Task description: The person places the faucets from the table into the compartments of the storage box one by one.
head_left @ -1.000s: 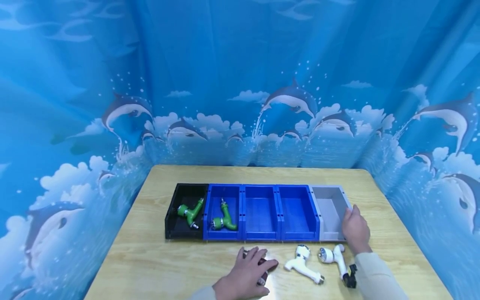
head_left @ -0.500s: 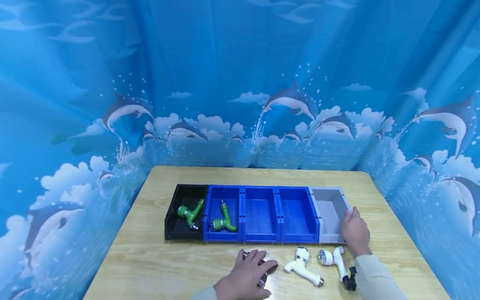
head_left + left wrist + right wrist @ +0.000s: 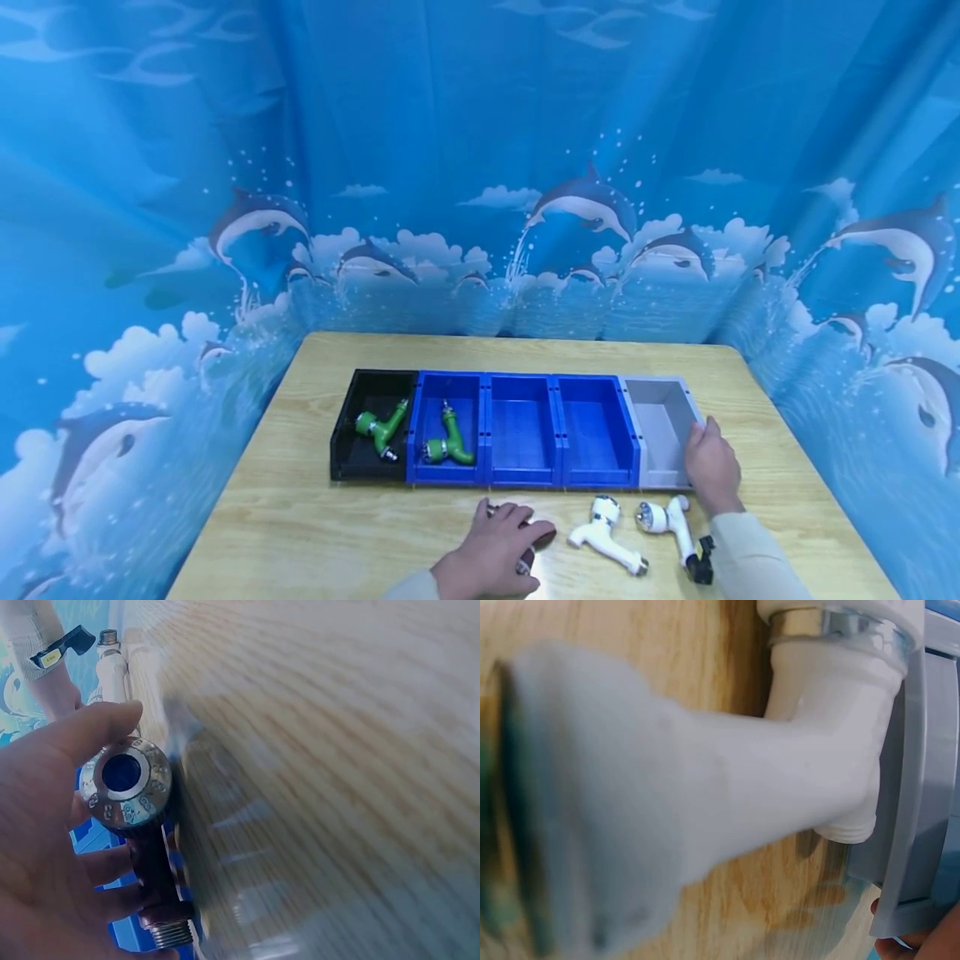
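1. Head view: On the light wood-grain surface, the left hand covers most of a dark red-brown tap, which lies in front of the row of bins. The right hand grips the right wall of the grey plastic bin. A black plastic bin and a blue plastic bin each hold one green tap. Two white plastic taps lie side by side between the hands. A blue dolphin-print curtain stands behind.

2. Left wrist view: The left hand's fingers curl loosely round the dark tap, the thumb by its round silver-coloured knob and other fingers behind its body. Its threaded metal end points away from the knob.

3. Right wrist view: A white tap fills the foreground, its near end blurred. Beyond it, fingers show at the grey bin's edge; they seem to pinch the wall, though little of them is visible.
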The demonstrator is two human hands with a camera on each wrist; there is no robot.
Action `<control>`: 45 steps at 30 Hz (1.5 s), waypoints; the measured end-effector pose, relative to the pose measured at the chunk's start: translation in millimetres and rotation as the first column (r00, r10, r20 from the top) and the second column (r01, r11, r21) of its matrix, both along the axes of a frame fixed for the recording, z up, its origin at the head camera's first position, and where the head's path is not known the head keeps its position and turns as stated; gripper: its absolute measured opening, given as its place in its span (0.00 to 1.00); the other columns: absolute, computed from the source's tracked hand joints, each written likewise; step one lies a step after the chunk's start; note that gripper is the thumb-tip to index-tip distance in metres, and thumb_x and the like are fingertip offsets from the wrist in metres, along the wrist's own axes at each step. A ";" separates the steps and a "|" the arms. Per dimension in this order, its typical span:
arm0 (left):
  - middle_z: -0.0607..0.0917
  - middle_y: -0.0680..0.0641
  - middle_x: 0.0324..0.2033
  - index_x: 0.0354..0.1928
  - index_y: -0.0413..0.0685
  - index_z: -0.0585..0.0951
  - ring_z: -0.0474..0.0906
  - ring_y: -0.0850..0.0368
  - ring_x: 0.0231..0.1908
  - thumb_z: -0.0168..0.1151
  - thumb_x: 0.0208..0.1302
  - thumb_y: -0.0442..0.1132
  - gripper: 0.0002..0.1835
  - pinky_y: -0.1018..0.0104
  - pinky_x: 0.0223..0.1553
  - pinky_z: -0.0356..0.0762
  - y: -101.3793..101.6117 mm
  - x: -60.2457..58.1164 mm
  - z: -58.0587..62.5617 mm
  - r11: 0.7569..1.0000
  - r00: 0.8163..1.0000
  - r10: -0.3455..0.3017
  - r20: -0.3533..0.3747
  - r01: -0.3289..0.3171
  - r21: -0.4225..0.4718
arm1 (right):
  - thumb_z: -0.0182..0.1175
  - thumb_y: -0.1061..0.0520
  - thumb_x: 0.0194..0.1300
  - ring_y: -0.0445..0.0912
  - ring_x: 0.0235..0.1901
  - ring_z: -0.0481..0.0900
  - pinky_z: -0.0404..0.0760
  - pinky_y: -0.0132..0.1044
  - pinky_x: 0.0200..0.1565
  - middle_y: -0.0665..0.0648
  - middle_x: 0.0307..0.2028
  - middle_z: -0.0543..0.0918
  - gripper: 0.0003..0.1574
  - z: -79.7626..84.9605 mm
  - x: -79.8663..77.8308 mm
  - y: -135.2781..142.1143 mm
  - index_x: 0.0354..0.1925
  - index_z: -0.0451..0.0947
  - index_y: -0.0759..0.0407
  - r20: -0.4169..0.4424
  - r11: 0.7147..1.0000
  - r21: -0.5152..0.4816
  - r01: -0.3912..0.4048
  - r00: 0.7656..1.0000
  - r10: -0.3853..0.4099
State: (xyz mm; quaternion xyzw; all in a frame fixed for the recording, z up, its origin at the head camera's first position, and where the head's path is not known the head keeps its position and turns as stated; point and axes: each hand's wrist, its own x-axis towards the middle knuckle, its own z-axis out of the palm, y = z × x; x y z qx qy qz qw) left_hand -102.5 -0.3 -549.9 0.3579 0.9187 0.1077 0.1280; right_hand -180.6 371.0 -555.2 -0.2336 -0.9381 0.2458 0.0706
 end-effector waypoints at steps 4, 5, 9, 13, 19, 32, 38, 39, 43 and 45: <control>0.74 0.56 0.58 0.63 0.79 0.69 0.69 0.55 0.59 0.66 0.51 0.65 0.35 0.34 0.54 0.67 2.2 1.3 -0.5 1.000 1.000 0.022 -0.006 -0.022 0.007 | 0.25 0.45 0.78 0.76 0.52 0.69 0.70 0.67 0.52 0.84 0.56 0.66 0.40 0.4 0.8 -1.0 0.69 0.51 0.76 -0.005 1.000 -0.001 0.001 1.000 -0.001; 0.75 0.56 0.57 0.63 0.79 0.69 0.70 0.55 0.58 0.66 0.52 0.66 0.34 0.36 0.53 0.68 2.9 1.5 -0.8 1.000 1.000 0.027 -0.005 -0.027 0.010 | 0.25 0.45 0.78 0.76 0.52 0.69 0.70 0.67 0.52 0.84 0.56 0.66 0.40 0.1 0.9 -1.0 0.69 0.51 0.76 -0.005 1.000 0.000 0.000 1.000 0.000; 0.76 0.56 0.55 0.62 0.78 0.71 0.71 0.55 0.56 0.66 0.52 0.65 0.32 0.38 0.51 0.69 5.2 2.2 -2.6 0.999 0.999 0.042 -0.016 -0.041 0.018 | 0.24 0.44 0.78 0.76 0.52 0.69 0.70 0.67 0.52 0.84 0.56 0.66 0.40 -0.7 1.5 -1.3 0.69 0.51 0.76 -0.004 1.000 0.001 0.000 1.000 0.000; 0.76 0.56 0.54 0.61 0.77 0.72 0.71 0.55 0.56 0.67 0.52 0.63 0.31 0.36 0.52 0.68 7.3 3.6 -2.2 0.998 0.997 0.056 -0.043 -0.056 0.012 | 0.23 0.44 0.78 0.76 0.52 0.69 0.70 0.67 0.52 0.84 0.56 0.66 0.41 -0.7 1.3 -0.9 0.69 0.51 0.76 0.003 1.000 0.001 0.002 1.000 -0.002; 0.76 0.56 0.54 0.62 0.79 0.70 0.71 0.53 0.56 0.68 0.52 0.60 0.33 0.35 0.53 0.67 11.9 3.9 -1.2 0.996 0.996 0.082 -0.031 -0.083 -0.024 | 0.23 0.44 0.77 0.76 0.52 0.69 0.71 0.67 0.51 0.84 0.56 0.66 0.41 0.3 1.6 -1.1 0.69 0.51 0.76 0.005 1.000 0.004 0.000 1.000 0.000; 0.67 0.54 0.66 0.67 0.86 0.63 0.64 0.46 0.65 0.74 0.45 0.59 0.45 0.31 0.58 0.63 18.7 1.0 8.0 0.984 0.995 0.085 0.058 -0.075 -0.163 | 0.22 0.44 0.77 0.76 0.55 0.67 0.70 0.67 0.53 0.84 0.58 0.64 0.41 0.8 1.6 -0.6 0.70 0.49 0.76 0.034 1.000 -0.005 0.007 0.999 -0.007; 0.69 0.54 0.63 0.65 0.83 0.67 0.66 0.49 0.61 0.77 0.39 0.55 0.46 0.37 0.51 0.70 19.0 3.6 11.5 0.985 0.997 0.070 -0.027 -0.073 -0.156 | 0.22 0.43 0.77 0.76 0.54 0.68 0.70 0.67 0.53 0.83 0.57 0.65 0.41 0.3 1.8 -0.8 0.69 0.50 0.75 0.017 1.000 -0.007 -0.002 1.000 0.002; 0.69 0.54 0.62 0.64 0.82 0.67 0.67 0.50 0.60 0.77 0.38 0.54 0.46 0.38 0.49 0.71 19.0 3.8 12.2 0.985 0.997 0.070 -0.040 -0.075 -0.154 | 0.22 0.43 0.77 0.76 0.54 0.68 0.70 0.67 0.53 0.83 0.57 0.65 0.41 0.5 1.8 -0.9 0.69 0.50 0.75 0.015 1.000 -0.007 -0.003 1.000 0.003; 0.72 0.54 0.58 0.62 0.81 0.69 0.69 0.52 0.57 0.78 0.37 0.51 0.45 0.39 0.47 0.72 18.8 3.4 13.8 0.987 0.997 0.069 -0.035 -0.074 -0.144 | 0.22 0.43 0.77 0.76 0.53 0.68 0.70 0.67 0.52 0.83 0.57 0.65 0.41 -0.6 1.0 -0.1 0.69 0.50 0.75 0.017 1.000 -0.005 -0.002 1.000 0.002; 0.73 0.55 0.56 0.60 0.80 0.70 0.69 0.53 0.54 0.77 0.36 0.49 0.44 0.39 0.47 0.73 18.4 3.2 13.5 0.988 0.997 0.063 -0.038 -0.068 -0.136 | 0.22 0.43 0.77 0.76 0.53 0.68 0.70 0.67 0.52 0.83 0.57 0.66 0.41 -0.9 0.8 0.1 0.69 0.50 0.75 0.015 1.000 -0.003 -0.004 1.000 0.004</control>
